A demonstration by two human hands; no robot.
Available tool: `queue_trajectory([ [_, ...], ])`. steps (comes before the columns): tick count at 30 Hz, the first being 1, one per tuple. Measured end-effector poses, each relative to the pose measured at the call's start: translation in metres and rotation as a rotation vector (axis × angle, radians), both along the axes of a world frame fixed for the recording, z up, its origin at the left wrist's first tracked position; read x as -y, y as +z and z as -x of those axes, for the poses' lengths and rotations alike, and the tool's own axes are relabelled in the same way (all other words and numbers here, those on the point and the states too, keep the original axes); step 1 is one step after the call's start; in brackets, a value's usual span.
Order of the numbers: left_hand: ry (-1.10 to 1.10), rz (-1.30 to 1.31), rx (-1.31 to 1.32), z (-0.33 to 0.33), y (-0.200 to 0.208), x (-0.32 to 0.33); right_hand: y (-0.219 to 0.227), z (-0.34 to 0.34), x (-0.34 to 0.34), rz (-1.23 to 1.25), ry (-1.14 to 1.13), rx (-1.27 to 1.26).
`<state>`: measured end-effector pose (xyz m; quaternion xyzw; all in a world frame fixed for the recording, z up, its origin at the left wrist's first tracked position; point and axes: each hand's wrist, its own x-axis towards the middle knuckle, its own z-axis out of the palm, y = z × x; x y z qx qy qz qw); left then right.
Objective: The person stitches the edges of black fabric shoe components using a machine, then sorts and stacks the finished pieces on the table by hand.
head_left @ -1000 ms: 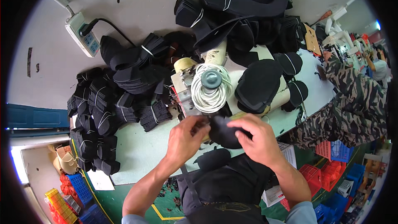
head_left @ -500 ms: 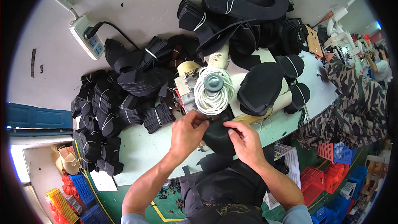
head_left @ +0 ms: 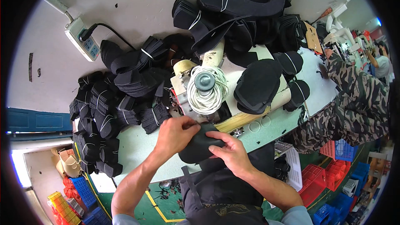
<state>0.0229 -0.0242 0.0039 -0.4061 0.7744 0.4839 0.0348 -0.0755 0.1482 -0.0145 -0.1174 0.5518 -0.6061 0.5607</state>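
Observation:
My left hand pinches the upper edge of a curved black fabric piece, its thumb and fingers pressed together. On the piece's right side my right hand grips the edge between thumb and fingers. The piece lies at the front of a cream sewing machine, just below a thick coil of white bands around a grey knob. Whether the machine's needle area touches the piece is hidden by my hands. Part of another black piece shows under it, by my apron.
Tied bundles of black pieces crowd the table's left side, with more heaped behind. A stack of black ovals rests on the machine. Two white rings lie on the table. A person in camouflage sleeves is at right.
Both hands have shifted left with the black piece, which has turned and now extends lower left. A metal part of the machine has come into view right of it.

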Motion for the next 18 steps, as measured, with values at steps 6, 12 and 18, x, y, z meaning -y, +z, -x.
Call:
queue_trajectory([
  [6,0.009,0.317,-0.152,0.023,-0.018,-0.018,-0.004,0.026,0.003,0.046,-0.028,-0.641],
  [12,0.151,0.181,-0.173,-0.033,-0.028,-0.075,0.052,0.087,-0.005,0.446,-0.346,-1.463],
  [18,-0.203,0.453,-0.059,-0.076,-0.089,-0.122,0.035,0.106,-0.017,0.042,-0.179,-1.815],
])
